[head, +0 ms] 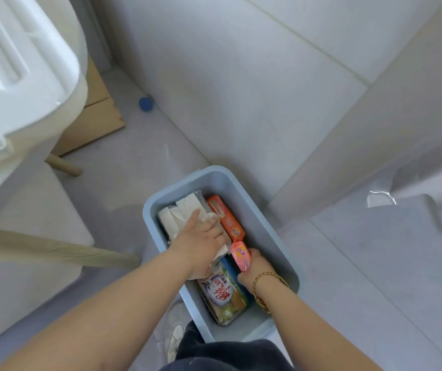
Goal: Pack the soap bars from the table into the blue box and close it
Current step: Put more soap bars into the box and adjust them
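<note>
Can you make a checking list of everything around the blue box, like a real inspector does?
Surface: pale tiled floor; blue box stands on it, no lid on.
Job's things: orange soap bar, white packs and a blue-yellow pack lie inside.
Clutter: blue cap and cardboard on the floor.
Hands: left hand grips a white-wrapped pack; right hand grips a pink soap bar inside the box.
Cables: nothing seen.
Surroundings: white foam piece at upper left; wooden leg below it.

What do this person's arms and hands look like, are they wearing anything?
Both forearms are bare: no sleeves, no gloves. The left hand shows no jewellery. Behind the right hand, the wrist wears a thin gold-coloured bangle and a red-and-gold bracelet.
</note>
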`<state>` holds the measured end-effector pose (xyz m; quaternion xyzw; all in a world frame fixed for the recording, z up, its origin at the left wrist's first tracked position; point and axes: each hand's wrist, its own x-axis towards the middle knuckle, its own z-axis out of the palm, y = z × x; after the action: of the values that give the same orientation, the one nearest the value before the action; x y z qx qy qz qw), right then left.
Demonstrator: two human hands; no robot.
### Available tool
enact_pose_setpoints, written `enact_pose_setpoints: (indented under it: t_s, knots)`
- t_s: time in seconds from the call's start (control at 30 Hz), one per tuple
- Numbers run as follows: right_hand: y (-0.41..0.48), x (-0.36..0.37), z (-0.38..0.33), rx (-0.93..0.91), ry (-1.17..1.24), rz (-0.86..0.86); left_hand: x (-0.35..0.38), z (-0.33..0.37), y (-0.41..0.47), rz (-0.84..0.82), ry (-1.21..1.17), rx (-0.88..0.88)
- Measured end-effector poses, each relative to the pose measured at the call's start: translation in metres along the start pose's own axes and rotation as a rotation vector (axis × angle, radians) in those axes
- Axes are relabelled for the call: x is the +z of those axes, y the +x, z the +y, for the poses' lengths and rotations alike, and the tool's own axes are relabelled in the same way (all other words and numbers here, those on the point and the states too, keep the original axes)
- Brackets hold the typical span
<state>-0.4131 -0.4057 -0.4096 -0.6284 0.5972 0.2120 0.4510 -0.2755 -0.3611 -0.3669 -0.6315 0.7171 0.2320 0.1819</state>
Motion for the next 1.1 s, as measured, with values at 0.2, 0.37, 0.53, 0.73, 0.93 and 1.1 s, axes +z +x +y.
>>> enact_pose_setpoints:
  t_s: [0.2, 0.37, 0.53, 0.73, 0.93, 1.1]
  knots:
    - [0.006, 0.004, 0.0, 0.01, -0.023, -0.094, 0.002, -0.003, -0.003, 0.025, -0.021, 0.004]
    - [0.01, 0.011, 0.0, 0.015, 0.017, -0.076, 0.002, -0.005, -0.005, 0.038, -0.046, -0.011]
    - [0.01, 0.008, 0.002, 0.005, -0.078, -0.196, 0.002, -0.005, -0.004, 0.055, -0.064, -0.021]
    - [0.012, -0.001, -0.001, -0.006, -0.094, -0.31, 0.002, -0.006, -0.001, 0.044, -0.115, -0.021]
    - [0.012, -0.002, -0.004, 0.029, -0.094, -0.325, 0.006, -0.007, -0.002, 0.001, -0.125, -0.015]
    - [0.01, -0.001, -0.005, 0.012, -0.043, -0.278, 0.007, -0.006, -0.003, -0.008, -0.117, -0.02]
